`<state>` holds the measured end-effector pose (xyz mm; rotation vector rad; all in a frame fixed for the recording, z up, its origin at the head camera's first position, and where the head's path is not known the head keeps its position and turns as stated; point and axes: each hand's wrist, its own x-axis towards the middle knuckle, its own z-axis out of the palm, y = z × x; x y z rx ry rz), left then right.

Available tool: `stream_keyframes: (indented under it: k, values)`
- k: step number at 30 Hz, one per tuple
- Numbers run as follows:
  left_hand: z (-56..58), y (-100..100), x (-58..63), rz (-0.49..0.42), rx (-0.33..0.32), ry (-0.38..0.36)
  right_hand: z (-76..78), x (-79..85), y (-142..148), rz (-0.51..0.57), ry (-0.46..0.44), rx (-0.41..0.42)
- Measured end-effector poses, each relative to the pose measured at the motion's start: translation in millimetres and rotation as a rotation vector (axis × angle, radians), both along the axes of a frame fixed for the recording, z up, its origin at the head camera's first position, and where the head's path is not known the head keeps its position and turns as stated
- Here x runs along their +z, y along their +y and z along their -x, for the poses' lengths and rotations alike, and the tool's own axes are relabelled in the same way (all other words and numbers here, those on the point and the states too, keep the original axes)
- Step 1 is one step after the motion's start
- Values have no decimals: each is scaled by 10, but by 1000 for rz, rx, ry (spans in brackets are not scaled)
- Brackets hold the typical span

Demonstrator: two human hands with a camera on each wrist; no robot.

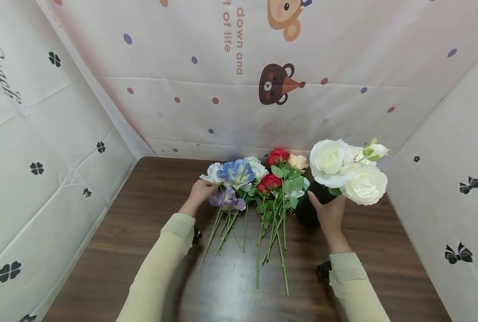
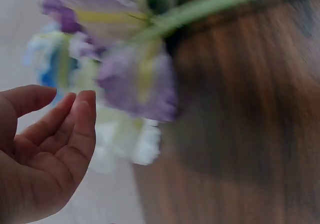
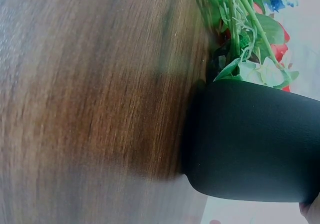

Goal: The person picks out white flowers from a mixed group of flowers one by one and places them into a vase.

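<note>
"Two hands in play here, folks, and the right hand (image 1: pixel 330 213) is on the black vase (image 1: pixel 308 210)!"

"It's clamped there, thumb laid along the vase's side. The fingers go behind the white flowers (image 1: pixel 331 163), so how they lie I can't tell."

"And those white ones?"

"Rising out of the vase's top, full heads leaning over its right side. The vase itself stands on the bench (image 1: pixel 134 232)."

"Now the left hand (image 1: pixel 201 191)?"

"Well to the left of the vase! Fingers bent, thumb and fingertips a little apart, right by the blue flower (image 1: pixel 236 173) and the purple flower (image 1: pixel 227 200). Whether a fingertip brushes a petal, I can't tell."

"Who's closest to the vase?"

"A pale flower (image 3: pixel 262 73), just beside its left side. Then the red roses (image 1: pixel 269 183), also left of the vase, with a peach rose (image 1: pixel 298 162) alongside, a touch behind the vase's left edge. All their heads bunch up left of the vase, stems running toward the person."

"And past the vase?"

"A pale cloth (image 1: pixel 239 107), with a brown bear print (image 1: pixel 272 85) beyond the vase and to its left!"
</note>
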<state>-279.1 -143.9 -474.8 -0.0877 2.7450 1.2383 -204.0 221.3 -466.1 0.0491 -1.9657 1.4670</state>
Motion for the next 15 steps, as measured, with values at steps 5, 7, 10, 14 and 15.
stream_keyframes:
  k: [5, 7, 10, 14, 15]
  values:
    - [214, 13, -269, -26, 52, -50, 0, -29, 22, 12, 0, -3]
    - [324, 11, -412, -6, 66, -58, 5, -32, 26, 9, -1, -9]
    - [814, -124, -1116, 59, 76, -65, 14, -33, 26, 7, 1, -9]
    - [1446, -300, -2113, 107, 58, -49, 19, -24, 19, 4, 4, -10]
    - [1514, -315, -2236, 88, 58, -61, 17, -21, 17, 5, 3, -12]
